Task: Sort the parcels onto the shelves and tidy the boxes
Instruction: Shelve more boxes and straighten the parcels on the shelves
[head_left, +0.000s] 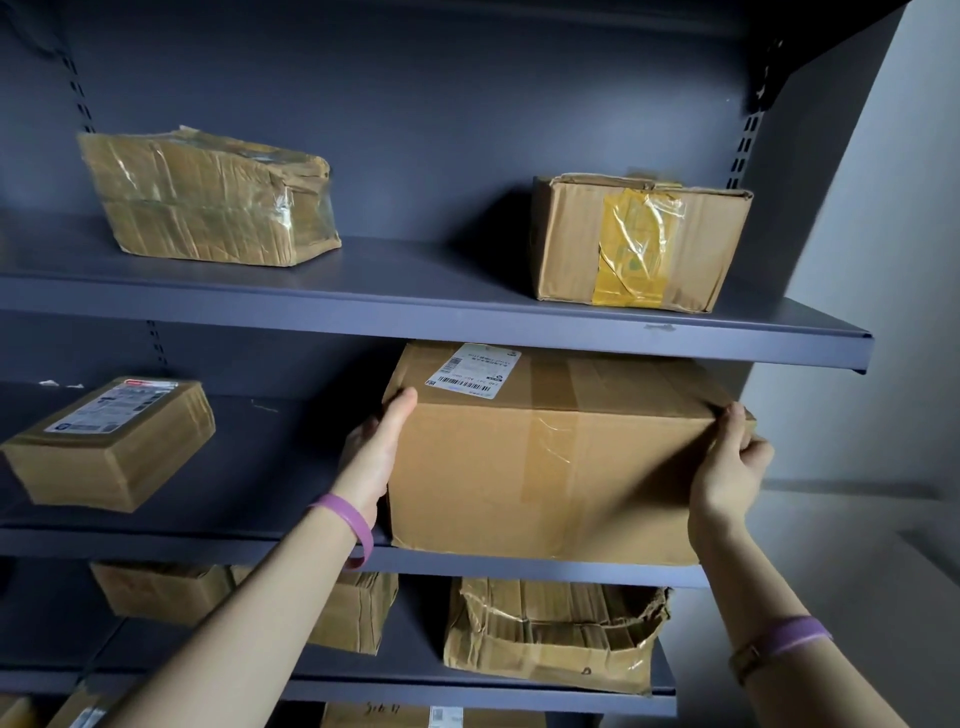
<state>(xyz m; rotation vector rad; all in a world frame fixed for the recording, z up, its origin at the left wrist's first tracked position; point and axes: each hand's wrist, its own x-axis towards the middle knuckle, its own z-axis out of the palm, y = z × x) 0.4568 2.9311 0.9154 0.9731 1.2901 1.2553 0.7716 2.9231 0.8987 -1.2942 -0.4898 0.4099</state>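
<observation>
Judging by its bulk, the big cardboard box (545, 467) is probably the heaviest thing on this rack, so I'd treat it as a two-hand job. The card looks fairly stiff and square, but the glossy tape band (553, 441) down the front is likely slick, so keep your skin on bare card. Right now the box is on the right half of the middle shelf (208, 543), with its bottom front edge right at the shelf lip. Its top, with the shipping label (480, 369) on it, sits just under the upper shelf (363, 312), so there's hardly any headroom to tilt it. Best hold, I reckon, is pretty much what you've got: opposite side walls, up near the top corners. Your left hand (374, 457) is clamped on the left wall with the thumb lying up the front corner. The rest of that hand is hidden behind the box, so I can't tell how far it wraps. Your right hand (727, 478) grips the top right corner, thumb on the front edge, fingers (756, 449) curled round the side. Neither hand is loose. If it turns out heavy, a palm underneath beats squeezing harder, since card can buckle. The smaller labelled parcel (111, 441) sits well apart on the left, so there's room to slide sideways.
</observation>
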